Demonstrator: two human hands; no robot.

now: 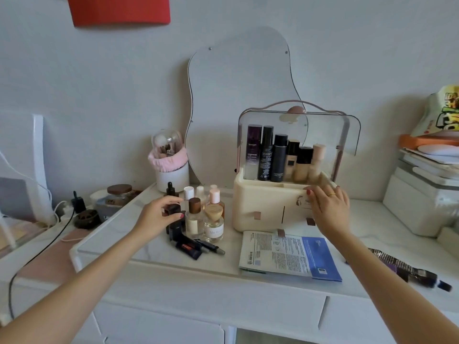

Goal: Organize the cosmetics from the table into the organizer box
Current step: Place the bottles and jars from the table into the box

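Reaching w/ both arms over the white table (154, 247), head view only. L hand (159, 216) has fingers and thumb curled round a small dark bottle (173, 209) at the left edge of a bottle cluster; grip reads as a pinch from above. R hand (327, 207) lies w/ straight fingers against the top front edge of the cream organizer box (263, 207), thumb on the front face; nothing held.

Organizer box stands mid-table, its clear lid (293, 135) raised. Upper compartment holds a row of upright items: purple bottle (253, 150), two black bottles, foundation bottles, beige cap at the right end.

Cluster just left of box: dropper bottle (171, 189), wooden-capped perfume (193, 217), round clear perfume (213, 227), pink-capped bottles behind. Dark tubes (191, 247) lie flat in front of cluster, touching each other.

Sheet-mask packets (285, 256) lie flat in front of box. Wavy mirror (238, 103) leans on wall behind. Brush holder (169, 162) w/ pink band stands left of mirror.
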